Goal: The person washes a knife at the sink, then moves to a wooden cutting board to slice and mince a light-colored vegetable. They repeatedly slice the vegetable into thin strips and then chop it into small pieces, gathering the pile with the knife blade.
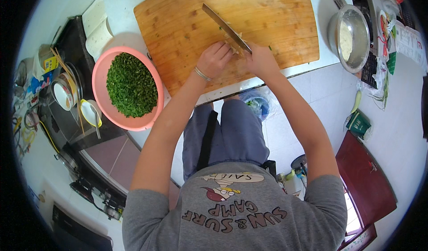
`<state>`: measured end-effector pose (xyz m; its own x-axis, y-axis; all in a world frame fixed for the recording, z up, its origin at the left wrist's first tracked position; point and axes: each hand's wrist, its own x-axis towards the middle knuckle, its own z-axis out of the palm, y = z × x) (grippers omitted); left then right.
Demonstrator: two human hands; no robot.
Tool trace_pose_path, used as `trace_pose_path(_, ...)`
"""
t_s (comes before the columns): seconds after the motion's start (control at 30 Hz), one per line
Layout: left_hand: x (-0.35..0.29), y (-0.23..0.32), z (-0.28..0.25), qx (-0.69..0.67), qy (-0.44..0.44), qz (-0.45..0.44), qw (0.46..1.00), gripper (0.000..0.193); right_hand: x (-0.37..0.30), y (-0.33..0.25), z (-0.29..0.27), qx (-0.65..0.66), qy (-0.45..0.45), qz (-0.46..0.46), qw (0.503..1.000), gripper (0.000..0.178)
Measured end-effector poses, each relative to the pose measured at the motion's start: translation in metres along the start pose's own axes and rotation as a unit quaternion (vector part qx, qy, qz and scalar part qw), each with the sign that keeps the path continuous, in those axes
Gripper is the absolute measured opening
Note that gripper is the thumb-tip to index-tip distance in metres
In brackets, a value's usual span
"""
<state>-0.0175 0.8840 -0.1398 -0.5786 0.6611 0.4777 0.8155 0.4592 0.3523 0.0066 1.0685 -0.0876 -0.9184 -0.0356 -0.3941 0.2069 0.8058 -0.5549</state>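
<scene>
Head view gives me first the wide wooden board (178,32), where the cutting work is. To its left stands the pink basin (100,88), bearing a large heap of finely cut greens (131,86); this part looks to me finished. To the right, the metal bowl (360,37) contains some pale stuff (345,42), which I cannot identify. Over the board, the knife (225,26) is held in the closed right hand (262,62), its blade slanting to the upper left. The left hand (215,59) has its fingers bent near the blade; whether they pinch something, I cannot tell. Smallest, the pale pieces (232,44) lie on the board around the blade, probably only partly cut, so some chopping seems left.
</scene>
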Motion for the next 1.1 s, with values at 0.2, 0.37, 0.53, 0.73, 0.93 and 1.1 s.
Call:
trace_pose_path(0.2,0.0,-0.002,0.002,-0.004,-0.004,0.002,1.0,0.019,-0.026,-0.005,-0.006,-0.046,-0.032,0.018,0.998,0.019)
trace_pose_path(0.37,-0.002,-0.003,0.004,-0.01,-0.002,-0.004,1.0,0.02,-0.019,-0.001,0.004,-0.054,-0.047,0.018,0.997,0.017)
trace_pose_path(0.53,-0.003,-0.004,0.005,-0.008,-0.006,-0.01,1.0,0.019,-0.002,-0.008,0.013,-0.069,-0.069,0.014,0.995,0.019)
trace_pose_path(0.73,-0.008,-0.003,0.003,0.005,-0.022,-0.016,1.0,0.021,-0.011,-0.013,0.004,-0.076,-0.095,0.081,0.989,0.021)
trace_pose_path(0.93,-0.005,0.0,0.004,0.007,-0.008,-0.012,1.0,0.022,-0.003,-0.004,0.008,-0.025,-0.018,0.019,0.999,0.024)
trace_pose_path(1.1,-0.002,0.0,-0.001,0.014,0.003,-0.001,1.0,0.021,-0.012,-0.005,0.001,0.005,-0.011,0.021,1.0,0.021)
